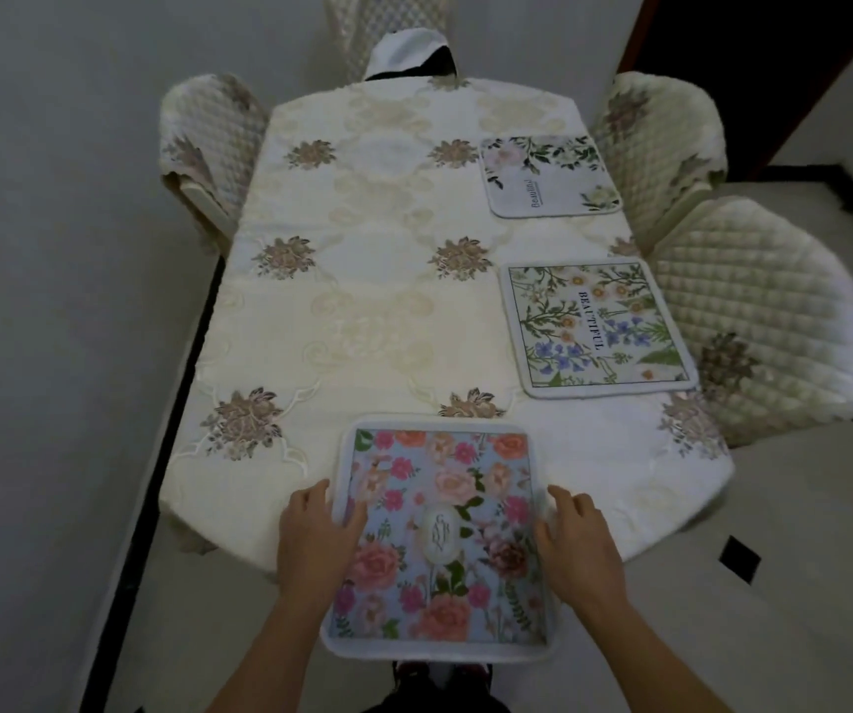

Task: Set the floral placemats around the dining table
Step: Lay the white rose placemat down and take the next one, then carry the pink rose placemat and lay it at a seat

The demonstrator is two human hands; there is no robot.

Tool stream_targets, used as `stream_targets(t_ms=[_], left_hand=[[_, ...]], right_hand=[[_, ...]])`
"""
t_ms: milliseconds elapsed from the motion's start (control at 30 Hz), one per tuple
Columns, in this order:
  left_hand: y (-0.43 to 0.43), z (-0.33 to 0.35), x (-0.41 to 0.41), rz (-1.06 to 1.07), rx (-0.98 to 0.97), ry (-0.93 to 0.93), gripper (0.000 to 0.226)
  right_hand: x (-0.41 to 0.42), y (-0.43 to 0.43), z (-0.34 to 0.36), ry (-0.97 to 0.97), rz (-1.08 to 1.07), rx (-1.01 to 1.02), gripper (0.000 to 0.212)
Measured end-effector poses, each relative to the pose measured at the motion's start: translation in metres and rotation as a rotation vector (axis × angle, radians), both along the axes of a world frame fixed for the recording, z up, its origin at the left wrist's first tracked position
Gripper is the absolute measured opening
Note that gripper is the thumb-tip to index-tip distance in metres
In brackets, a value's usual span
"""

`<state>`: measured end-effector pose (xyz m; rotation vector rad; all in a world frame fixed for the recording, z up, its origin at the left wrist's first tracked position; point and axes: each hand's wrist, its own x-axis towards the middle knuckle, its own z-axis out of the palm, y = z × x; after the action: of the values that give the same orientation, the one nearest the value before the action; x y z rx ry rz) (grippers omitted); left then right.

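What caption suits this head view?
Left hand and right hand hold a rose placemat at the table's near end; two others line its right side.

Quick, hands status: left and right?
Left hand: holds pink floral placemat, thumb over its left edge.
Right hand: touches its right edge; grip cannot be told.

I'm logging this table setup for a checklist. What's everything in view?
Rose placemat: one, blue with pink roses, near end, overhanging the near edge.
BEAUTIFUL placemat: one, white with green and blue flowers, right side.
Pale placemat: one, white with leaves, far right side.
Tablecloth: one, cream with embroidered flowers, centre of view.
Chairs: four, cream quilted covers, two right, one left, one far end.
Left hand: one, grips rose placemat's left edge.
Right hand: one, holds its right edge.
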<state>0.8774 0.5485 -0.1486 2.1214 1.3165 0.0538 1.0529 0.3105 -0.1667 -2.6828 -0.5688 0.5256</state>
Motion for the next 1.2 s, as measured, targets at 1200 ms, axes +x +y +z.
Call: stream_targets(t_ms=[1200], left_hand=[[-0.009,0.008,0.010,0.044,-0.332,-0.461,0.013]], right_hand=[[-0.008,0.012,0.014,0.309,-0.291,0.413,0.013]])
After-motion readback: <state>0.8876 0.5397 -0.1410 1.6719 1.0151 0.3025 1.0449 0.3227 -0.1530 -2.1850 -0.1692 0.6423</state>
